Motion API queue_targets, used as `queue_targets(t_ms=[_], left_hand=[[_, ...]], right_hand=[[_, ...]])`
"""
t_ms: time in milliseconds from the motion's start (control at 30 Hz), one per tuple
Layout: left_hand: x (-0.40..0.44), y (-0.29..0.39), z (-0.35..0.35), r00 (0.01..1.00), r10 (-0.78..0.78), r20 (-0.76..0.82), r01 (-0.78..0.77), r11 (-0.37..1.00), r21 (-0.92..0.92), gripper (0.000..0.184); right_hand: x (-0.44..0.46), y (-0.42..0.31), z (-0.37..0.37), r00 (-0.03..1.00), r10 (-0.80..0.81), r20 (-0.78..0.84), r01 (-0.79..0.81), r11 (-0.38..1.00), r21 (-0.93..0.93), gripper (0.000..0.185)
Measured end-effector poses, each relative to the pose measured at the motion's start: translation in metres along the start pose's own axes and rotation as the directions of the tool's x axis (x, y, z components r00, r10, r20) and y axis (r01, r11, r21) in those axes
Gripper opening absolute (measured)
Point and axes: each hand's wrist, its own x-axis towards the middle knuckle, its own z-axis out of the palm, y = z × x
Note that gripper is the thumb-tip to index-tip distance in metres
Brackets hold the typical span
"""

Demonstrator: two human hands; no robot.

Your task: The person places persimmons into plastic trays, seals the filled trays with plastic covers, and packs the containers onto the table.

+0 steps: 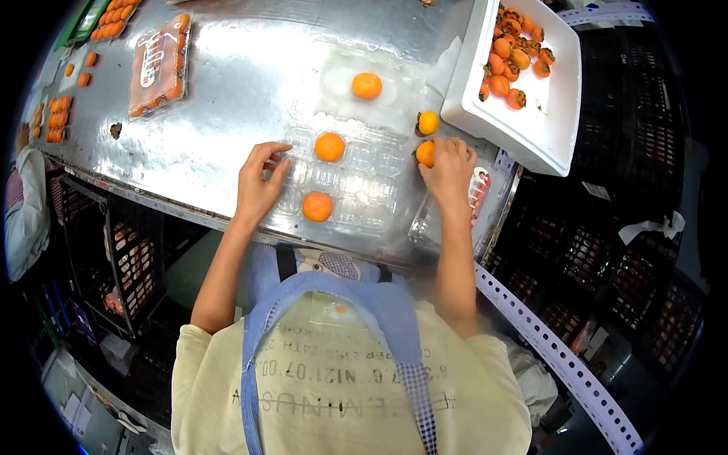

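Note:
A clear plastic tray with round hollows (364, 182) lies on the metal table before me. One orange fruit (329, 147) sits in its upper part and another (317, 206) in its lower part. A third fruit (367, 86) rests on the clear lid area above. My left hand (263, 178) is at the tray's left edge, fingers curved and apart, holding nothing. Right of the tray, my right hand (449, 168) has its fingers round a small orange fruit (425, 154). Just above that one lies a yellower fruit (428, 123).
A white foam box (561, 114) with several orange fruits stands at the right. A filled clear pack (159, 64) lies at the upper left of the metal table (243, 76). A co-worker's sleeve (29, 205) shows at the far left. Black crates (591, 258) stand at the right.

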Motion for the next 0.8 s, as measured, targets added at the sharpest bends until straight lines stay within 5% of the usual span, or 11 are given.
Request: queue_targets(t_ms=[167,233,333,367,600,800], left_hand=[[-0.005,-0.006,0.000,1.000,-0.014,-0.011,0.014,1.000,-0.003,0.023],[-0.006,-0.006,0.002,1.000,-0.014,-0.016,0.014,1.000,-0.006,0.023],[-0.007,-0.005,0.006,1.000,0.000,-0.020,0.000,1.000,-0.010,0.022],[-0.006,-0.003,0.007,1.000,-0.003,-0.014,0.003,1.000,-0.012,0.022],[-0.010,0.002,0.010,1.000,0.017,-0.001,-0.017,0.999,-0.033,0.021],[-0.019,0.004,0.008,0.998,-0.016,0.058,0.014,0.999,0.037,0.022]], right_hand=[[-0.005,-0.005,-0.016,0.996,0.077,-0.033,-0.063,0.948,0.312,0.045],[-0.007,-0.013,-0.019,0.986,0.160,0.038,-0.154,0.819,0.552,0.046],[-0.007,-0.036,-0.013,0.991,0.062,0.118,-0.131,0.605,0.785,0.046],[-0.007,-0.042,-0.004,0.993,0.006,0.117,-0.087,0.708,0.701,0.048],[0.007,-0.072,0.017,0.956,-0.293,-0.016,0.249,0.781,0.573,0.044],[0.007,-0.070,0.015,0.949,-0.307,-0.074,0.305,0.830,0.466,0.048]])
